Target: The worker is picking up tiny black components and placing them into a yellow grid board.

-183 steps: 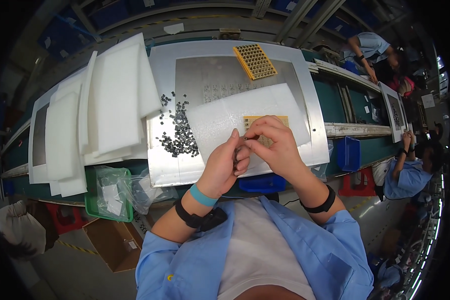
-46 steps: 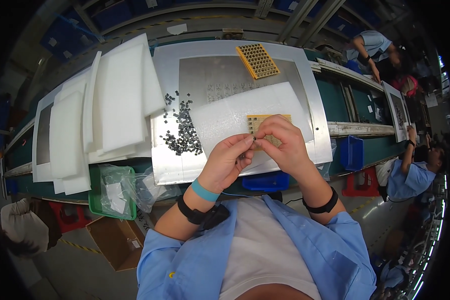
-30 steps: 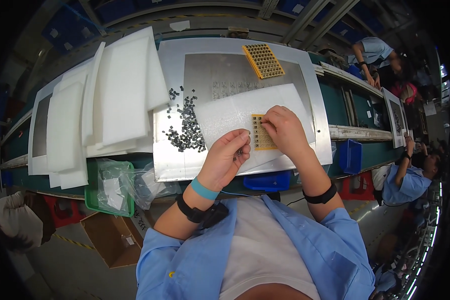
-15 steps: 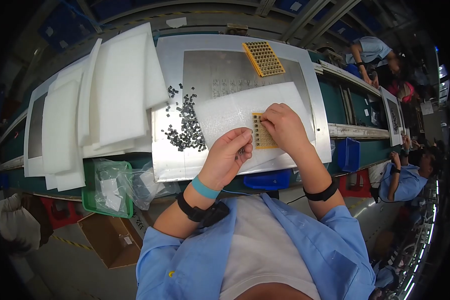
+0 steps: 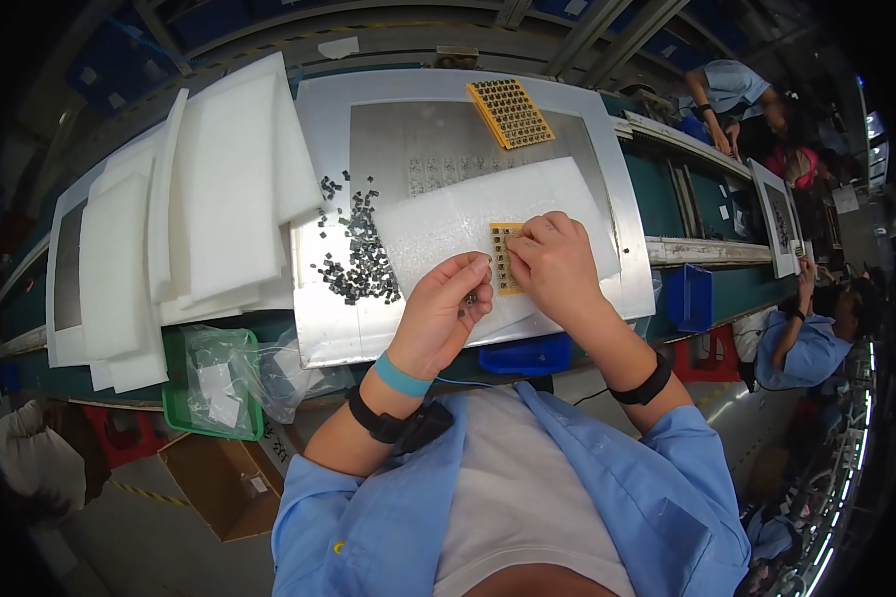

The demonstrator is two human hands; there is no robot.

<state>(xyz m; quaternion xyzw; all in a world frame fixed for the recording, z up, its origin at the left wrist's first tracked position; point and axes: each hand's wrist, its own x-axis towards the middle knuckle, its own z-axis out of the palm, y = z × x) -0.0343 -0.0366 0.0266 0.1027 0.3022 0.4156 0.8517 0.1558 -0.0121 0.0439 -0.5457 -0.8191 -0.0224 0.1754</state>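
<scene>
A small yellow board (image 5: 498, 261) lies on a white foam sheet (image 5: 433, 227), with small black parts seated along its left side. My right hand (image 5: 560, 267) is over the board with its fingers pinched against it, hiding most of its right part; whatever is between the fingertips cannot be seen. Just left of the board is my left hand (image 5: 443, 306), its thumb and forefinger pressed together. Some small dark parts (image 5: 470, 298) show within its curled fingers. Loose black parts (image 5: 360, 261) lie scattered left of the foam.
Yellow boards (image 5: 511, 112) filled with black parts are stacked at the back of the metal-framed plate (image 5: 319, 328). Foam sheets (image 5: 224, 189) are piled at left. A green bin (image 5: 179, 383) and blue bins (image 5: 689, 298) sit by the near edge. Co-workers (image 5: 811, 343) are at right.
My right hand has moved slightly nearer over the board and now covers more of its lower part. The left hand keeps its place beside the board. The whole view has shifted slightly.
</scene>
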